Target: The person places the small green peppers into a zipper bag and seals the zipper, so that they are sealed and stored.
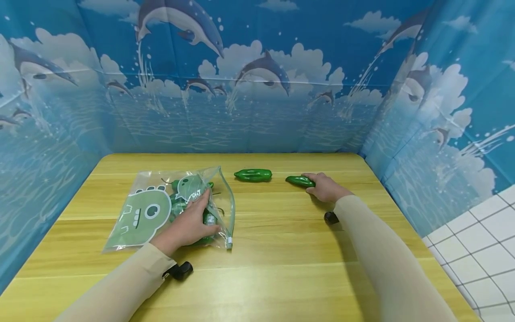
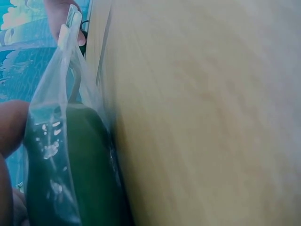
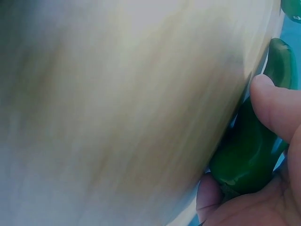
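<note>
On the left, a clear zip bag (image 1: 150, 210) with a green cartoon monster print lies on the table. Several green peppers show through its plastic, and a large one (image 2: 89, 165) fills the lower part of the left wrist view. My left hand (image 1: 189, 226) rests on top of the bag near its slider edge, thumb spread to the right. At the right, my right hand (image 1: 323, 185) grips a long green pepper (image 1: 299, 180) by its stem end, the thumb along its side in the right wrist view. The pepper's tip points left.
Another green pepper (image 1: 253, 175) lies between the bag and my right hand, toward the back. The wooden table (image 1: 273, 277) ends at a dolphin-print curtain (image 1: 249, 120) behind and on both sides. White tiles (image 1: 483, 241) show at the lower right.
</note>
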Demonstrator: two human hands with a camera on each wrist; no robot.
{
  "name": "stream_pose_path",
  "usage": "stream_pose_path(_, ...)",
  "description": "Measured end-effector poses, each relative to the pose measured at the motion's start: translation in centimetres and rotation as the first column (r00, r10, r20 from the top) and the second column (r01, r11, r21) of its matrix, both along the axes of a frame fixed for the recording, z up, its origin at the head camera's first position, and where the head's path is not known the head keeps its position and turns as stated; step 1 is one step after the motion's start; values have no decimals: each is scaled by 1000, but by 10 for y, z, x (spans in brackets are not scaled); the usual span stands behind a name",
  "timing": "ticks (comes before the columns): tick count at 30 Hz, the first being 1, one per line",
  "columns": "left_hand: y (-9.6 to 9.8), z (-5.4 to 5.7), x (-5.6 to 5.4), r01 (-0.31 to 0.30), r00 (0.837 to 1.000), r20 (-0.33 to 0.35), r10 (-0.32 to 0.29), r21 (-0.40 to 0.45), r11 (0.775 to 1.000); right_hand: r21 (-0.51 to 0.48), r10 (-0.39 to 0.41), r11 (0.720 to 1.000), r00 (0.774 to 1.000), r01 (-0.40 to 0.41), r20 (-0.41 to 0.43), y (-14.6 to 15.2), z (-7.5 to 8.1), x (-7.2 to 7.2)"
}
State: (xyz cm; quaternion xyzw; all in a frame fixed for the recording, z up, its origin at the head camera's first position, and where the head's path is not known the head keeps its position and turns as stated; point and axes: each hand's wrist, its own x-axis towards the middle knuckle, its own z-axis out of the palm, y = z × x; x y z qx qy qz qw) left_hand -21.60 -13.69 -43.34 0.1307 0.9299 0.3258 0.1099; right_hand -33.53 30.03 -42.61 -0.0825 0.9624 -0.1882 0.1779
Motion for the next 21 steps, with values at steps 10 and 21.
stream_pose_path(10,-2,1,0,-3,1000,14,3,-4,1000,7,12,1000,1000,-12,-5,-2,-3,0)
stream_pose_path(21,0,0,-2,-9,1000,5,9,-11,1000,-4,11,1000,998,-11,-58,-6,11,0)
